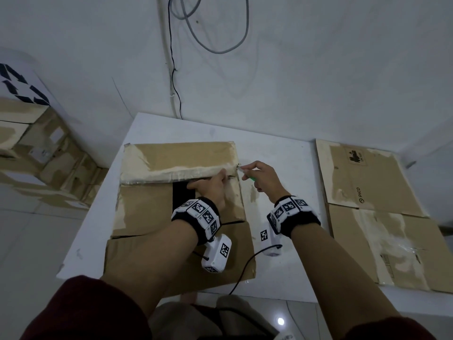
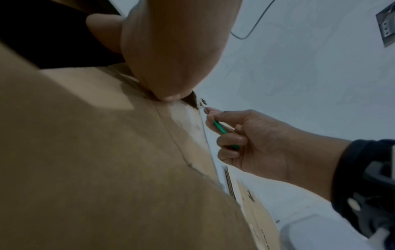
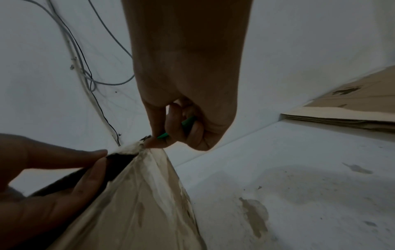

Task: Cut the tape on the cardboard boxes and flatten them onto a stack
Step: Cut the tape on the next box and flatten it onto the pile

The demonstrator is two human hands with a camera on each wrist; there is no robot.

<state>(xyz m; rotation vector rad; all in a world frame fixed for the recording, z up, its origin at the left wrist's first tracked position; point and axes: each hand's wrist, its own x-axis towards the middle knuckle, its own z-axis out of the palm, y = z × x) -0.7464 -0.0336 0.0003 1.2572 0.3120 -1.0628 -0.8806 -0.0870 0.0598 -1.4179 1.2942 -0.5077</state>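
A brown cardboard box point(image 1: 152, 207) with worn tape lies on the white table point(image 1: 289, 168), its top flaps partly parted over a dark gap. My left hand point(image 1: 210, 185) rests on the right flap point(image 2: 107, 152), fingers extended and pushed into the seam under the far flap. My right hand point(image 1: 259, 177) grips a green-handled cutter point(image 2: 221, 127), its tip at the box's right corner where the tape point(image 3: 136, 147) is torn. The blade itself is mostly hidden by my fingers point(image 3: 156, 133).
Flattened cardboard point(image 1: 372, 207) lies stacked on the right of the table. Several more boxes point(image 1: 39, 148) sit on the floor at left under a white sheet with a recycling mark. Cables point(image 1: 176, 69) hang down the wall behind the table.
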